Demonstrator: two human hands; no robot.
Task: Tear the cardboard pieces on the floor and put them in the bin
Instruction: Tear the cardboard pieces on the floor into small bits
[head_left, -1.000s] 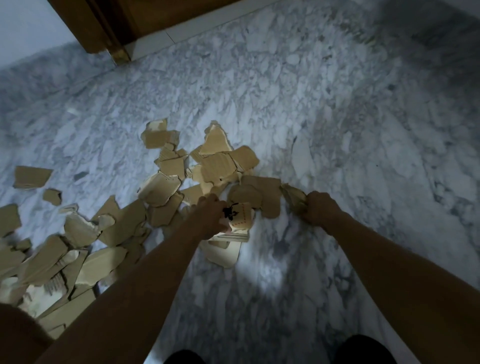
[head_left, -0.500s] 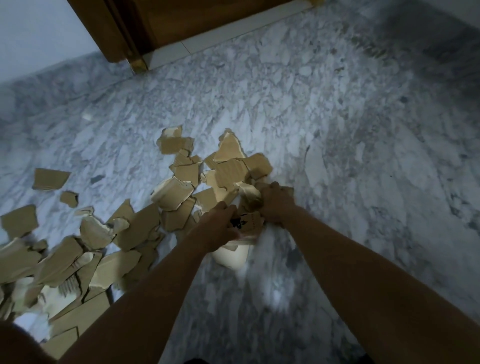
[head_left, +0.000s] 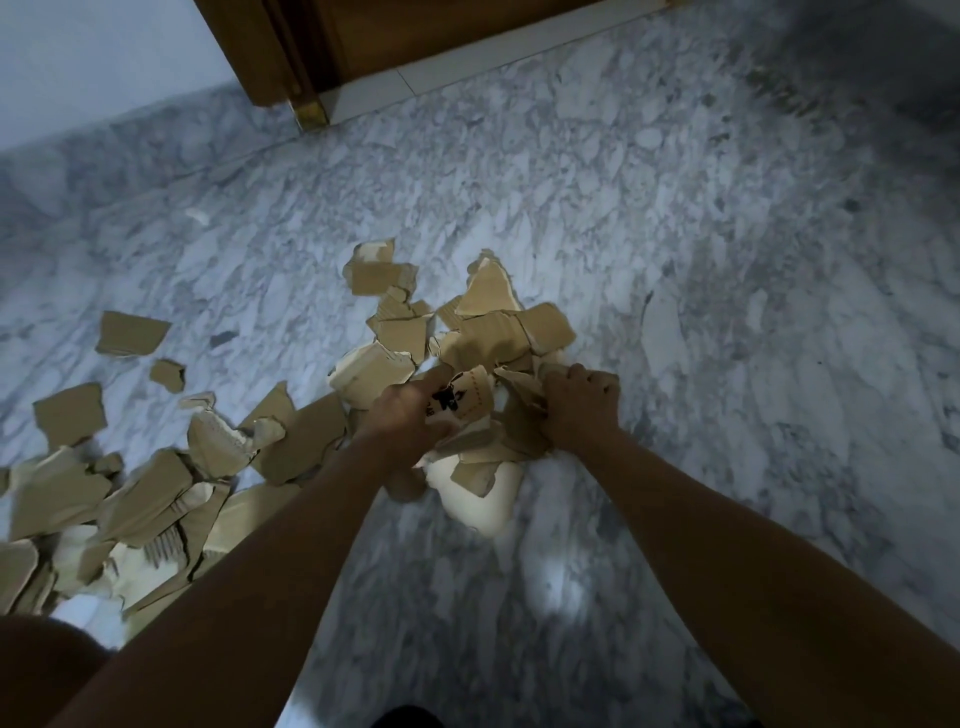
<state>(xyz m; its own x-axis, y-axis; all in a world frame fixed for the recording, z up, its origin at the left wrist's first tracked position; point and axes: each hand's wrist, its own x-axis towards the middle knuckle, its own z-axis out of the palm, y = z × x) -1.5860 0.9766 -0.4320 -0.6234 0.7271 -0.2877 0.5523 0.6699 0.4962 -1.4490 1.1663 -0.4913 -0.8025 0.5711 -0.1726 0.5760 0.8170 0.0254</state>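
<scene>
Two hands were logged at the heap (head_left: 498, 332) on the marble floor (head_left: 727, 260): left hand (head_left: 410, 415) curled round a printed cardboard piece (head_left: 467, 395), right hand (head_left: 579, 402) clenched on brown scraps (head_left: 519, 434). No bin was seen. Scraps would best be bunched tightly before lifting.

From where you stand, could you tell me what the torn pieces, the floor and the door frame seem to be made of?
Torn pieces: matte brown corrugated cardboard, fluting visible at ripped layers. Floor: glossy grey-white veined stone, probably marble, reflecting light. Door frame: brown wood or veneer, slight sheen.
</scene>
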